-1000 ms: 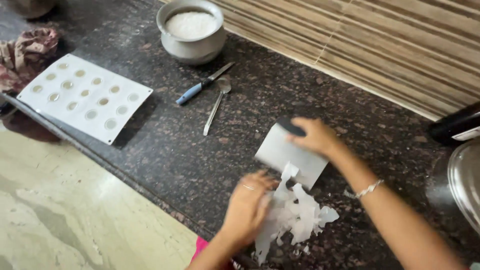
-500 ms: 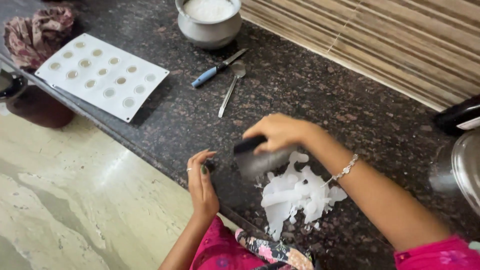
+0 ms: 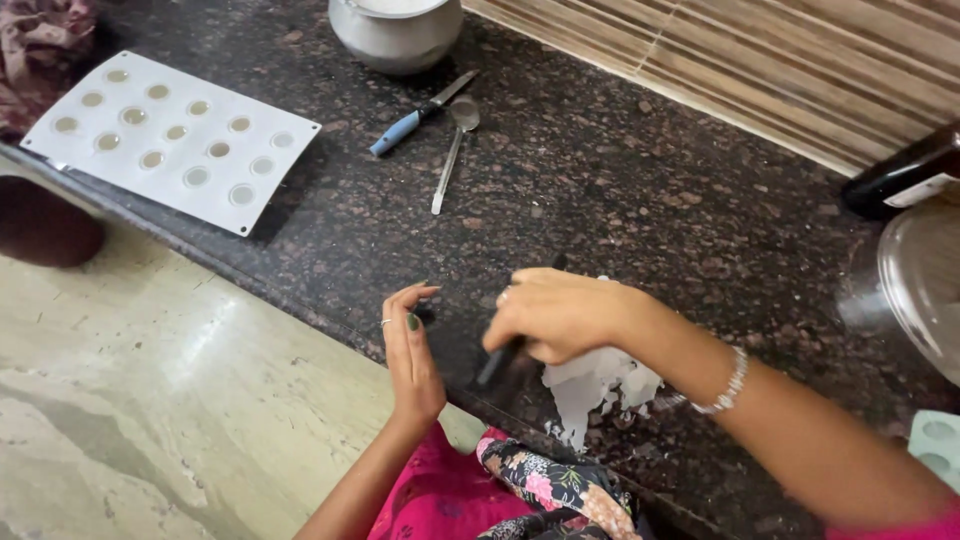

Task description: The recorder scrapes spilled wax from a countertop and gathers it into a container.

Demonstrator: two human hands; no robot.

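Note:
My right hand [image 3: 560,312] is closed around a scraper [image 3: 497,360], of which only a dark part shows below my fingers, near the front edge of the dark granite counter [image 3: 620,180]. A heap of white flakes [image 3: 598,388] lies just right of the scraper, partly under my wrist. My left hand [image 3: 412,350] is held upright against the counter's edge, left of the scraper. Its palm faces the scraper and it holds nothing.
A white mould tray [image 3: 170,140] with round filled cavities lies at the far left. A blue-handled knife [image 3: 410,122] and a spoon [image 3: 452,150] lie below a steel pot [image 3: 395,30]. At the right stand a dark bottle [image 3: 900,175] and a shiny vessel [image 3: 925,280].
My left hand has left the white flakes and gone to the counter's edge. My right hand has drawn the scraper from beyond the heap to its left side, towards the edge.

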